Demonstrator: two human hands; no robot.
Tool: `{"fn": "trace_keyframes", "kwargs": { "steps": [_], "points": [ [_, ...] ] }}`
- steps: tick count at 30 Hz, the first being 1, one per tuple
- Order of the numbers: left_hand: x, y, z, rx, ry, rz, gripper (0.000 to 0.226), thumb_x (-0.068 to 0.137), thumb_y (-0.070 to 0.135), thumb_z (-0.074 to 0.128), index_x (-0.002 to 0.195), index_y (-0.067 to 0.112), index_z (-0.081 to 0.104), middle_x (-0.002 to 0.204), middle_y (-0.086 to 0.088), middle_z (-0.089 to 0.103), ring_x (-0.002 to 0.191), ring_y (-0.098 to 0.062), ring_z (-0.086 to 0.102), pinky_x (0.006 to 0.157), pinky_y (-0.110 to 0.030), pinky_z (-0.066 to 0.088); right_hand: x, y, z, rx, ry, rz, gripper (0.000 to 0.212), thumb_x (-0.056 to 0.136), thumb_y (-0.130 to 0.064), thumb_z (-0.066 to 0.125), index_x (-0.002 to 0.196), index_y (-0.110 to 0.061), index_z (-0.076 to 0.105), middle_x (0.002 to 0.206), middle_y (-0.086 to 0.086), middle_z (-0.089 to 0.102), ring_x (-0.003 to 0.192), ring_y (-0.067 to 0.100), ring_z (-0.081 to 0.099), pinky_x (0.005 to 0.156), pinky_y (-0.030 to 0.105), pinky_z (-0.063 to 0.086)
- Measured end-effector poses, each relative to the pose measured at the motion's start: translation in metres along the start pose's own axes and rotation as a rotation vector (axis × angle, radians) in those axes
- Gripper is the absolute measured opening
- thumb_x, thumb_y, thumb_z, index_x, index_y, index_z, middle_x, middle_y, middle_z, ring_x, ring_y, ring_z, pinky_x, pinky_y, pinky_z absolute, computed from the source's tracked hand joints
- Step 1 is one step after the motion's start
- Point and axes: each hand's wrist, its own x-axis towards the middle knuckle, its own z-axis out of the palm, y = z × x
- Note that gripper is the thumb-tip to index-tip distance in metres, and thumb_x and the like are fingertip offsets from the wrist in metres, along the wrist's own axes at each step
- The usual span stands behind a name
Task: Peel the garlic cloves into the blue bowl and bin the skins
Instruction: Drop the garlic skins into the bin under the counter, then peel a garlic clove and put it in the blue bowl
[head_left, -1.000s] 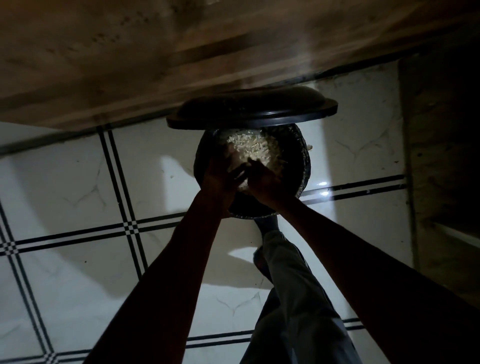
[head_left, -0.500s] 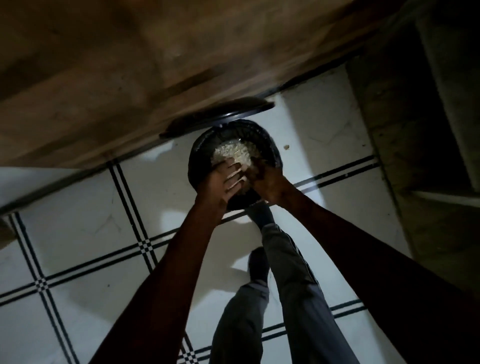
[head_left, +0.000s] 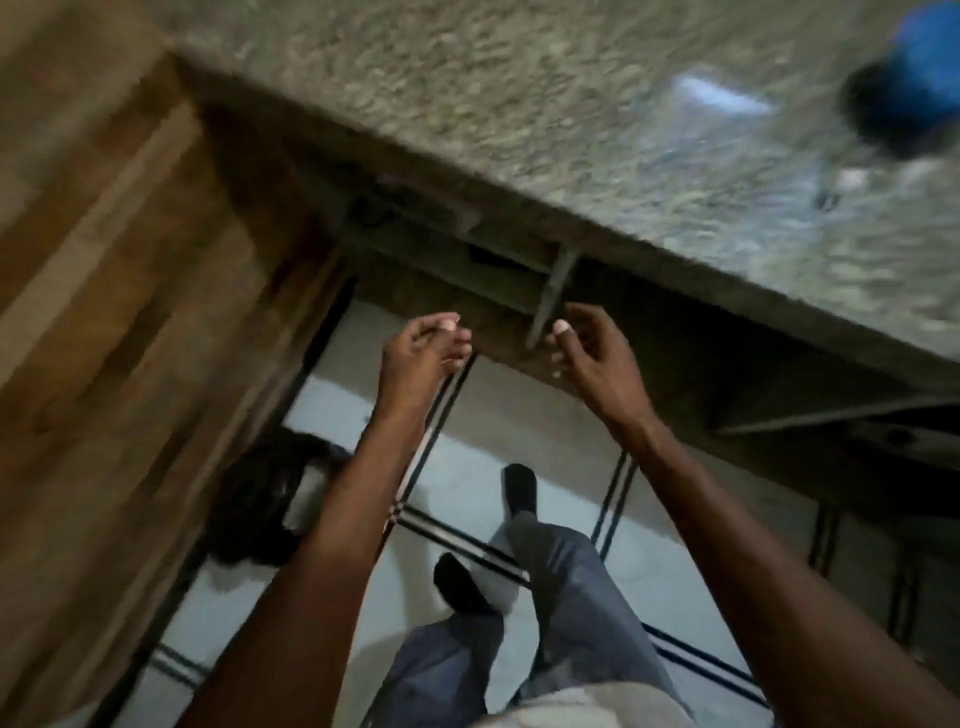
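My left hand (head_left: 423, 345) and my right hand (head_left: 587, 345) hang in the air in front of the counter's edge, fingers loosely curled, nothing visible in either. The black bin (head_left: 260, 509) stands on the floor at the lower left, against the wooden cabinet and behind my left forearm. The blue bowl (head_left: 914, 88) sits blurred on the speckled stone counter (head_left: 519, 104) at the far upper right. No garlic skins show in my hands.
A wooden cabinet side (head_left: 104, 312) fills the left. A dark recess with shelves lies under the counter (head_left: 519, 270). My legs and dark shoes (head_left: 519, 488) stand on the white tiled floor (head_left: 467, 441) with black lines.
Both hands have come up out of the bin, where they were over the pile of skins. The view has swung up and right, so the counter and blue bowl now show.
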Motion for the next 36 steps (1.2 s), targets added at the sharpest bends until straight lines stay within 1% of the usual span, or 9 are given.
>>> {"fn": "trace_keyframes", "kwargs": {
  "steps": [10, 14, 18, 21, 23, 27, 29, 31, 36],
  "points": [
    [0.03, 0.067, 0.339, 0.41, -0.412, 0.261, 0.015, 0.099, 0.006, 0.067, 0.114, 0.009, 0.068, 0.093, -0.007, 0.074, 0.076, -0.01, 0.074, 0.066, -0.023, 0.058, 0.017, 0.035, -0.304, 0.146, 0.445, 0.121, 0.016, 0.105, -0.022, 0.062, 0.118, -0.021, 0.07, 0.1, 0.001, 0.077, 0.083, 0.011, 0.078, 0.082, 0.047, 0.065],
    [0.061, 0.07, 0.431, 0.522, -0.369, 0.281, 0.012, 0.098, 0.018, 0.072, 0.11, 0.02, 0.07, 0.102, -0.008, 0.075, 0.09, -0.026, 0.075, 0.076, -0.039, 0.063, 0.05, 0.061, -0.387, 0.026, 0.503, 0.191, 0.014, 0.101, -0.019, 0.065, 0.11, -0.019, 0.075, 0.087, -0.001, 0.077, 0.069, 0.009, 0.074, 0.066, 0.032, 0.062],
    [0.092, 0.074, 0.469, 0.641, -0.23, 0.368, 0.016, 0.097, 0.017, 0.069, 0.113, 0.012, 0.07, 0.097, -0.007, 0.073, 0.087, -0.023, 0.071, 0.08, -0.034, 0.057, 0.113, 0.072, -0.435, -0.113, 0.451, 0.107, 0.02, 0.098, -0.014, 0.067, 0.115, -0.012, 0.079, 0.097, 0.004, 0.078, 0.078, 0.001, 0.072, 0.077, 0.024, 0.061],
    [0.107, 0.076, 0.48, 0.725, -0.194, 0.388, 0.016, 0.098, 0.014, 0.067, 0.113, 0.01, 0.07, 0.097, -0.004, 0.07, 0.086, -0.016, 0.065, 0.073, -0.022, 0.049, 0.168, 0.076, -0.448, -0.289, 0.408, 0.023, 0.029, 0.095, -0.01, 0.067, 0.122, -0.008, 0.077, 0.11, 0.008, 0.066, 0.095, 0.02, 0.07, 0.086, 0.03, 0.057],
    [0.114, 0.072, 0.482, 0.754, -0.193, 0.39, 0.017, 0.098, 0.013, 0.066, 0.114, 0.01, 0.07, 0.097, -0.004, 0.07, 0.083, -0.009, 0.063, 0.067, -0.01, 0.045, 0.189, 0.073, -0.451, -0.425, 0.332, -0.03, 0.027, 0.096, -0.004, 0.064, 0.121, -0.001, 0.074, 0.105, 0.002, 0.056, 0.095, 0.025, 0.062, 0.08, 0.023, 0.048],
    [0.119, 0.065, 0.482, 0.759, -0.192, 0.389, 0.016, 0.099, 0.013, 0.066, 0.114, 0.008, 0.069, 0.101, -0.004, 0.07, 0.08, 0.005, 0.06, 0.065, -0.002, 0.043, 0.191, 0.075, -0.449, -0.572, 0.317, -0.115, 0.008, 0.092, 0.0, 0.068, 0.089, -0.006, 0.07, 0.097, 0.009, 0.057, 0.091, 0.032, 0.061, 0.07, 0.035, 0.05],
    [0.119, 0.063, 0.48, 0.743, -0.198, 0.396, 0.014, 0.099, 0.014, 0.067, 0.112, 0.01, 0.07, 0.099, -0.003, 0.071, 0.076, 0.009, 0.06, 0.063, -0.002, 0.043, 0.183, 0.07, -0.45, -0.472, 0.387, -0.139, 0.008, 0.093, -0.001, 0.072, 0.088, -0.006, 0.074, 0.092, 0.005, 0.061, 0.083, 0.022, 0.066, 0.069, 0.03, 0.058],
    [0.119, 0.064, 0.476, 0.723, -0.21, 0.396, 0.013, 0.1, 0.017, 0.066, 0.112, 0.013, 0.07, 0.098, -0.001, 0.071, 0.076, 0.011, 0.06, 0.062, -0.004, 0.044, 0.176, 0.048, -0.453, -0.274, 0.48, -0.131, 0.006, 0.095, -0.005, 0.072, 0.094, -0.007, 0.078, 0.091, 0.0, 0.069, 0.077, 0.004, 0.066, 0.068, 0.01, 0.053],
    [0.124, 0.07, 0.469, 0.698, -0.327, 0.433, 0.015, 0.098, 0.032, 0.071, 0.11, 0.022, 0.07, 0.096, 0.004, 0.071, 0.084, -0.001, 0.066, 0.069, -0.019, 0.052, 0.208, -0.012, -0.467, -0.07, 0.53, -0.113, 0.009, 0.091, -0.021, 0.08, 0.097, -0.015, 0.083, 0.088, -0.008, 0.077, 0.081, -0.004, 0.071, 0.074, 0.009, 0.053]
  ]
}}
